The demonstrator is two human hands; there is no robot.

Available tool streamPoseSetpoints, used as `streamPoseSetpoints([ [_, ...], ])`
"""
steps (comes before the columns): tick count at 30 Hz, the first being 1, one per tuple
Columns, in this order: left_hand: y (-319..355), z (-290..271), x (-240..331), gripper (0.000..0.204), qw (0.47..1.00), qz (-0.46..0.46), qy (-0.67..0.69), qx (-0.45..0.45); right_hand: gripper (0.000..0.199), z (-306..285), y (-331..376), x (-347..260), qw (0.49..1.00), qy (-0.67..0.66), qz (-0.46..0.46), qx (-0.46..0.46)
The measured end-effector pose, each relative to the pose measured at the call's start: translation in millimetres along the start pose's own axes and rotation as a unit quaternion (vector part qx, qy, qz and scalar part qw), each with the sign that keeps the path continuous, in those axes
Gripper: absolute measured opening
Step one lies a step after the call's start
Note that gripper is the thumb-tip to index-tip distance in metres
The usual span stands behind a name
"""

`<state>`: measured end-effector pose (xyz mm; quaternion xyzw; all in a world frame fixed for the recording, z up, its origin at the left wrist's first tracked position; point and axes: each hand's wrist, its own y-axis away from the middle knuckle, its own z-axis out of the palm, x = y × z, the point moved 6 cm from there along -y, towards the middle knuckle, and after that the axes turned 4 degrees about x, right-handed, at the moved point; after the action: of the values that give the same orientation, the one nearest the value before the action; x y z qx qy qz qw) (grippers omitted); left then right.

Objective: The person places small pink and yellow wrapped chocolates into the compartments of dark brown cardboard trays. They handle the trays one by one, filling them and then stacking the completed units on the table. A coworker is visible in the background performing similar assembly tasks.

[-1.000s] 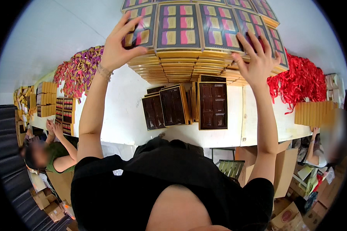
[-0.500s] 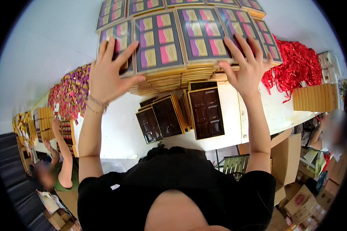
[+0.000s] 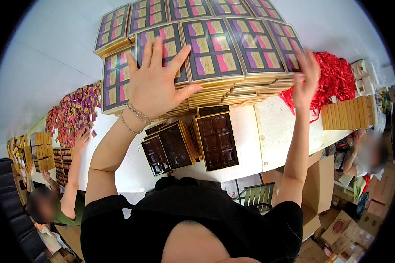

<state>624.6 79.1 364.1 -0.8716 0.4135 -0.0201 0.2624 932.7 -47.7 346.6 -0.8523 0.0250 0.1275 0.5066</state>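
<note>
My left hand (image 3: 157,83) lies with fingers spread over the near row of flat gift boxes (image 3: 212,48), which have clear lids showing pink, purple and gold wrapped pieces. Its palm and thumb rest along the front edge of the stack. At the right end of that row is my right hand (image 3: 307,81), slightly blurred, its fingers stretched upward against the end box and nothing visible in its grasp. Below the stack, nearer me, stand several open dark brown trays (image 3: 217,141) with gold sides and moulded compartments, touched by neither hand.
Red ribbon strips (image 3: 333,81) are heaped right of the stack, beside a row of gold-edged boxes (image 3: 346,113). Small wrapped pieces (image 3: 74,111) form a pile at left, where a co-worker's hand (image 3: 82,139) reaches. Cardboard cartons (image 3: 318,179) and a slatted chair (image 3: 258,195) stand below the white table (image 3: 245,140).
My left hand has shifted rightward along the box row. My right hand has left the box tops for the row's right end. The co-worker's hand at left has moved to the wrapped pieces.
</note>
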Motion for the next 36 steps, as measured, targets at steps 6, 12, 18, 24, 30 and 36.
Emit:
streamPoseSetpoints([
  [6, -1, -2, 21, 0.073, 0.996, 0.073, 0.035, 0.040, 0.046, 16, 27, 52, 0.860, -0.222, 0.346, 0.302],
  [12, 0, 3, 26, 0.070, 0.997, 0.068, 0.020, -0.015, 0.031, 26, 37, 60, 0.826, -0.183, 0.329, 0.420],
  [18, 52, -21, -22, 0.069, 0.961, 0.038, 0.174, 0.214, 0.022, -27, 87, 86, 0.923, 0.079, 0.258, 0.272],
  [24, 376, 122, -127, 0.081, 0.778, -0.507, 0.371, -0.005, 0.033, -34, 207, -205, 0.936, -0.290, 0.198, 0.003],
  [30, 435, 226, -21, 0.069, 0.479, -0.541, 0.679, -0.132, 0.075, 103, 280, -309, 0.902, -0.169, 0.199, -0.345],
  [36, 408, 273, -37, 0.048, 0.419, -0.546, 0.724, -0.043, 0.091, 186, 336, -242, 0.758, -0.188, 0.496, -0.380],
])
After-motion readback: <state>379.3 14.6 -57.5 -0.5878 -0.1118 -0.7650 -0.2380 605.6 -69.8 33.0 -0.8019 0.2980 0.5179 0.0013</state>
